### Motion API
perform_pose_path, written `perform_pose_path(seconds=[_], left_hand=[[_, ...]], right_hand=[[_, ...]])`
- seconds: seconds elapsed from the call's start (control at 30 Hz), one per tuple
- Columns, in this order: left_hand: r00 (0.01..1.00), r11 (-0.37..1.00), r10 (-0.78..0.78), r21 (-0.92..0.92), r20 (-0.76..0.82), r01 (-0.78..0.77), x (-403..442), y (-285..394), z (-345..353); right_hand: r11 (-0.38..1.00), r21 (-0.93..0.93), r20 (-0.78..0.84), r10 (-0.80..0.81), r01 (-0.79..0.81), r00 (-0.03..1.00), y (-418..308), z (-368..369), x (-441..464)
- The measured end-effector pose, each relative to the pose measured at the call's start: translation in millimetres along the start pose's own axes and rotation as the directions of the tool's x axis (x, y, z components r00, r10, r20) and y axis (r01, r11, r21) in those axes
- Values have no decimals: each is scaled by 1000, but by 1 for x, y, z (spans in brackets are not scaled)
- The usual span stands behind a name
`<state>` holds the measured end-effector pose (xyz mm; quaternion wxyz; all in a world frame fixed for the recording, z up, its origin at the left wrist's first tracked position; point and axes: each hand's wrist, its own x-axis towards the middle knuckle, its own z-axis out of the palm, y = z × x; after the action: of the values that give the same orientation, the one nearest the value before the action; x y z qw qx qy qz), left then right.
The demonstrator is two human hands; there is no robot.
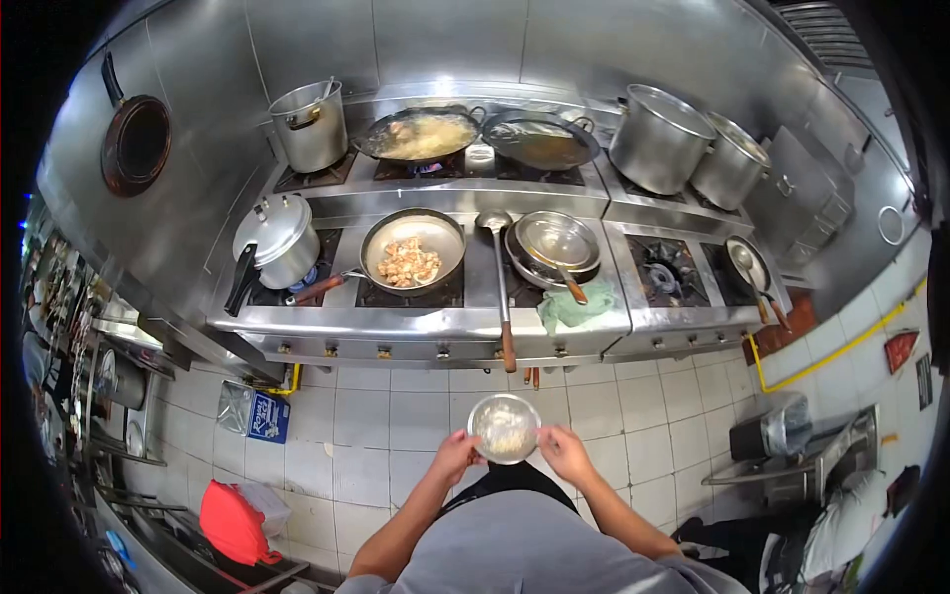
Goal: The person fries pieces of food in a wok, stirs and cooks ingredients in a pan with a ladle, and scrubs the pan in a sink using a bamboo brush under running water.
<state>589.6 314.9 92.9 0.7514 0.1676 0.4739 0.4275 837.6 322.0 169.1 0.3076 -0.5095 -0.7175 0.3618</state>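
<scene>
A small metal bowl [505,428] is held in front of my body, with a little pale, chopped-looking food at its bottom. My left hand [456,456] grips the rim on the left side, fingers closed. On the opposite side my right hand [564,453] pinches the rim. Ahead on the stove, a frying pan [413,251] contains browned pieces of food [409,262]. A long-handled ladle [500,287] lies to the right of that pan. Beyond it, a round strainer [557,246] with a wooden handle rests on a pan, beside a green cloth [578,304].
Behind stand a wok [421,135] of bubbling oil, a second wok [540,140] and tall pots [661,138]. A pressure cooker [276,243] sits at left. On the floor is a blue box [268,417]. Another person [841,525] is at lower right.
</scene>
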Motion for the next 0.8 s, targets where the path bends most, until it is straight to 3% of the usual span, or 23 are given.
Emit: perform_pose_path(seconds=[0.1,0.13,0.27,0.3,0.37,0.47,0.6,0.7,0.8], left_hand=[[997,997,-72,6,-19,72,-23,-39,-6],[997,997,-74,3,-38,74,-29,-51,-5],[991,988,-136,81,5,135,-26,-90,9],[991,986,-130,105,23,127,-29,-92,27],[987,981,-137,149,85,123,-23,-93,64],[968,955,-167,274,185,112,-3,-97,99],[937,960,-204,244,284,135,11,-105,175],[907,946,-261,275,331,173,40,-136,232],[904,931,-282,321,322,176,48,-178,302]], right_hand=[[947,-41,148,322,-319,935,7,-21,-81],[934,-78,192,358,-349,914,16,-24,-99],[971,-95,220,236,-220,946,62,-18,-130],[966,-122,216,251,-229,944,62,-22,-132],[978,-184,152,131,-102,980,85,-30,-137],[980,-122,59,164,-156,985,86,-73,-148],[994,74,-35,88,-86,995,104,-132,-191],[967,79,-19,246,-244,969,137,-172,-220],[977,45,-133,214,-210,968,176,-227,-252]])
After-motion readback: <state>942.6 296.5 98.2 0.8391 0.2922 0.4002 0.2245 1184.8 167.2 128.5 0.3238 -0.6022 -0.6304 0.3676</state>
